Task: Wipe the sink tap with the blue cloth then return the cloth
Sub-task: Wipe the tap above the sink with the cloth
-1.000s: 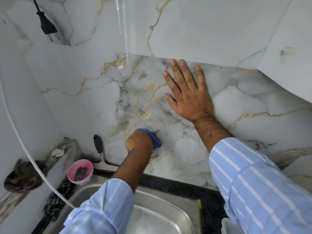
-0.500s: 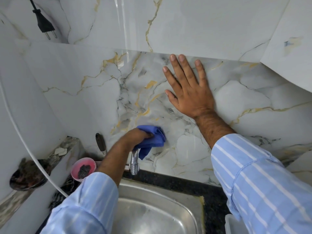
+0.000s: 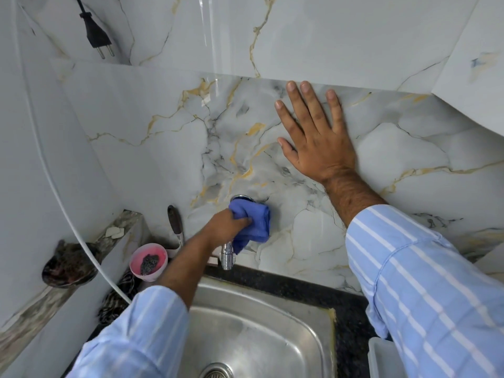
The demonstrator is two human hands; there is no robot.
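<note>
Left hand point(image 3: 227, 226) grips the bunched blue cloth point(image 3: 252, 223) and presses it over the chrome tap point(image 3: 227, 255), which is mounted on the marble wall point(image 3: 163, 148) above the steel sink point(image 3: 259, 336). Right hand point(image 3: 317, 140) lies flat on the wall, fingers spread, holding nothing.

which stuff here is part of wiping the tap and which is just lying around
Part of the job: blue cloth, tap, left hand gripping the cloth.

Lying about: pink cup, hanging plug, white cable, dark-handled tool, sink.
</note>
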